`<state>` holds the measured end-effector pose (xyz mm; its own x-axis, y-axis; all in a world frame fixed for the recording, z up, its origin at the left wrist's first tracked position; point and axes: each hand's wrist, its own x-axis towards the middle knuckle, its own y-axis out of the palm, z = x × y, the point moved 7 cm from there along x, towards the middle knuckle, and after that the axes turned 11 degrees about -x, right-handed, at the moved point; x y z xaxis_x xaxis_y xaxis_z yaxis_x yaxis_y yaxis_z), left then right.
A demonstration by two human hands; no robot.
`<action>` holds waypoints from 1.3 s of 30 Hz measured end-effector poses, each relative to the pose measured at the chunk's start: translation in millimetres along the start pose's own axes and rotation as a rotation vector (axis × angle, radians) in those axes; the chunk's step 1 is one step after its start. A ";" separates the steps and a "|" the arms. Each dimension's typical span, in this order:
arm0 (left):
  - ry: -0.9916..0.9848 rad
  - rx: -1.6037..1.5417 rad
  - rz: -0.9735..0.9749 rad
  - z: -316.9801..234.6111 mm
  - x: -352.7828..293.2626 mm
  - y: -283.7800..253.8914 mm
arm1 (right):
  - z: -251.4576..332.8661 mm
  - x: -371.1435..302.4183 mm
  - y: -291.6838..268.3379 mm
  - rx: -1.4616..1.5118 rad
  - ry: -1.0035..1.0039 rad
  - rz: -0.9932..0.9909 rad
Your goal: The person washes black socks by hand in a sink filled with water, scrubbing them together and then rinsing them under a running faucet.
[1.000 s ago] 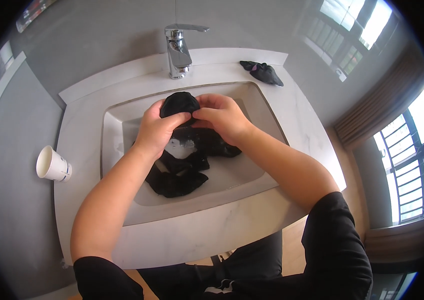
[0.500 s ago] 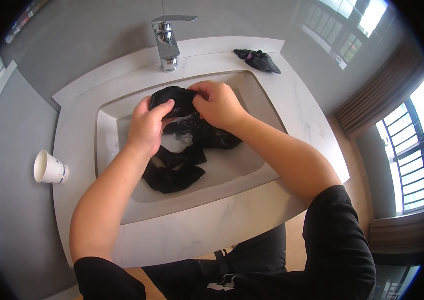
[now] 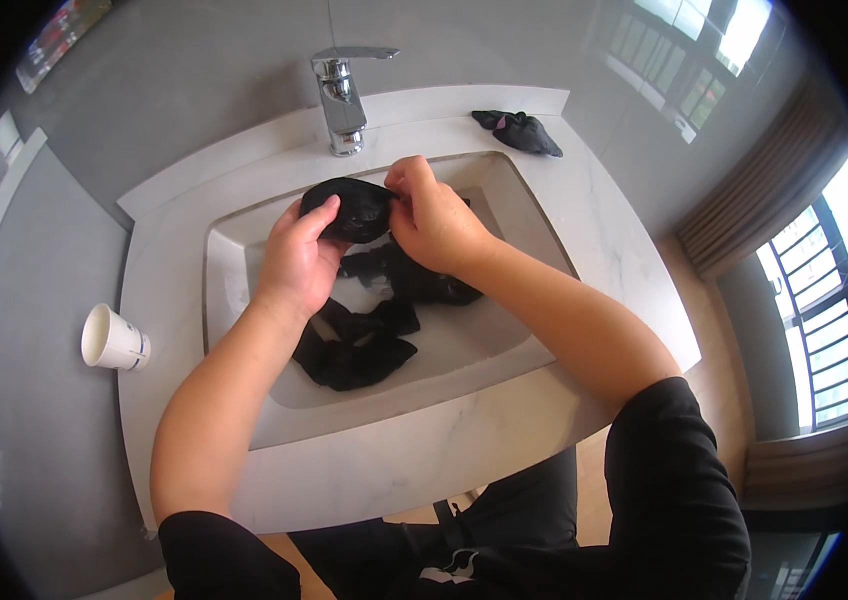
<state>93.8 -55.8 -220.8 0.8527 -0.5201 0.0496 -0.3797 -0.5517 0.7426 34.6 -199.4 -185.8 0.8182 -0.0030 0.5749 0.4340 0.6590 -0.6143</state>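
Above the sink, my left hand (image 3: 301, 258) grips a wet black sock (image 3: 352, 212), its thumb lying across the top and its other fingers underneath. The sock looks bunched and rounded. At the sock's right edge, my right hand (image 3: 434, 220) is closed in a pinch on the fabric; some of its fingertips are hidden. Below, another black sock (image 3: 359, 362) lies bent in the sink basin (image 3: 474, 345). More wet black fabric (image 3: 434, 282) lies partly under my right hand, and how many pieces it is I cannot tell.
A chrome faucet (image 3: 342, 105) rises behind the basin. On the back right of the white marbled counter (image 3: 634, 270) lies a crumpled dark sock (image 3: 521, 132) with a pinkish patch. At the counter's left edge is a white paper cup (image 3: 114, 338). A grey wall (image 3: 234, 80) stands behind.
The held sock has become rounder and smoother on top. My right fingers have shifted slightly at its edge, the index finger higher. The whole view has moved a little.
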 end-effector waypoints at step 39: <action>0.264 0.522 0.291 -20.3 -15.9 19.6 | -8.9 -10.5 8.7 0.748 0.538 0.129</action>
<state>80.1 -45.1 -193.5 0.7227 -0.5556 0.4111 -0.6763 -0.6911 0.2550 33.1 -200.3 -202.1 0.9891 -0.1211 0.0837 0.1247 0.9914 -0.0400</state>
